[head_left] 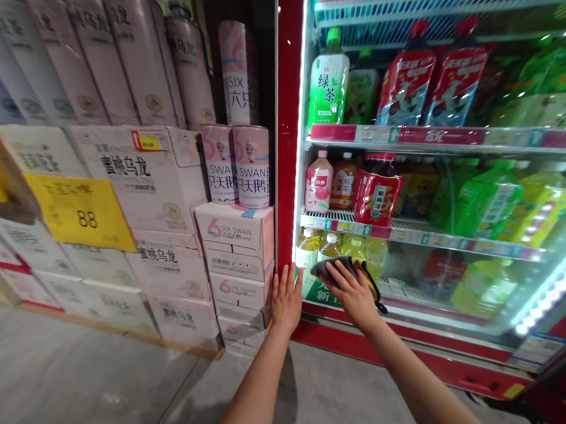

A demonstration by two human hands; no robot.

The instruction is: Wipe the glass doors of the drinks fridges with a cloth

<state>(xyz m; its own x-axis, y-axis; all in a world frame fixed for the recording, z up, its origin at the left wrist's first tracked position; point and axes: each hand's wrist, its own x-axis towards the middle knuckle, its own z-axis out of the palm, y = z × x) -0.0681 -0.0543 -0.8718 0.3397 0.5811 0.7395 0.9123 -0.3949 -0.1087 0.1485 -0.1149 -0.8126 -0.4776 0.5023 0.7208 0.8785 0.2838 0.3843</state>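
Fingers stretched out, my left hand (286,298) lies against the red frame at the lower left edge of the drinks fridge (291,143). It holds nothing. My right hand (353,293) presses a dark grey cloth with yellow parts (369,277) against the fridge's glass front, beside the bottom shelf. Part of the cloth is hidden under the palm and fingers. Behind the glass near the cloth are yellowish drink bottles (329,247). A green sign (320,292) sits low on the glass between my hands.
To the left stand stacked cartons (240,238), with pink cans (252,166) on top. A yellow price sign (81,213) hangs on more cartons. Fridge shelves hold bottles such as a green tea bottle (328,83). Grey floor (107,379) lies below.
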